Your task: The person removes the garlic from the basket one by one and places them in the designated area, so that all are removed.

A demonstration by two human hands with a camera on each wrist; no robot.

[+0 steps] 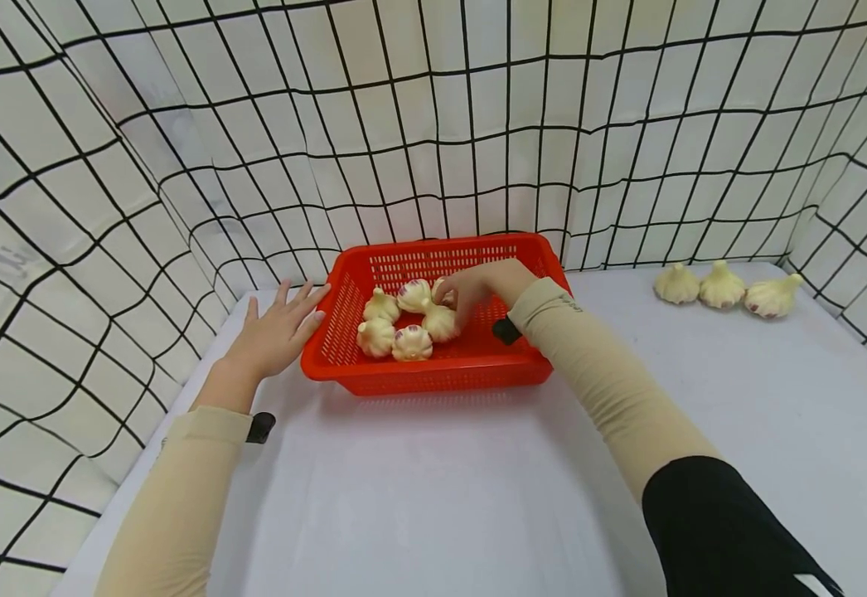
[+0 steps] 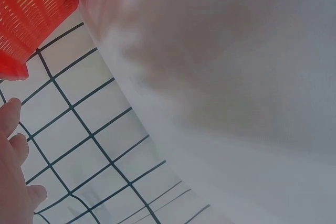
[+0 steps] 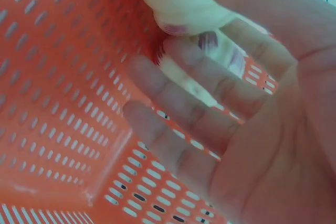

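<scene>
My right hand (image 1: pixel 474 288) reaches down into a red perforated plastic basket (image 1: pixel 444 380). In the right wrist view its fingers (image 3: pixel 181 98) lie loosely extended against a purple-streaked garlic bulb (image 3: pixel 181 3), with the thumb passing over it. Behind the fingers sits another garlic bulb (image 3: pixel 178 80). Several pale garlic bulbs cluster in the basket's left half, among them a front bulb (image 1: pixel 412 342) and a rear bulb (image 1: pixel 381 305). My left hand (image 1: pixel 273 332) has its fingers spread, with the fingertips right at the basket's left rim. In the left wrist view only some fingertips show, below the basket (image 2: pixel 37 14).
Three more garlic bulbs stand in a row at the table's back right, the middle bulb (image 1: pixel 721 286) among them. White walls covered with black netting (image 1: pixel 508 124) enclose the back and sides. The white table (image 1: pixel 426 497) stretches in front of the basket.
</scene>
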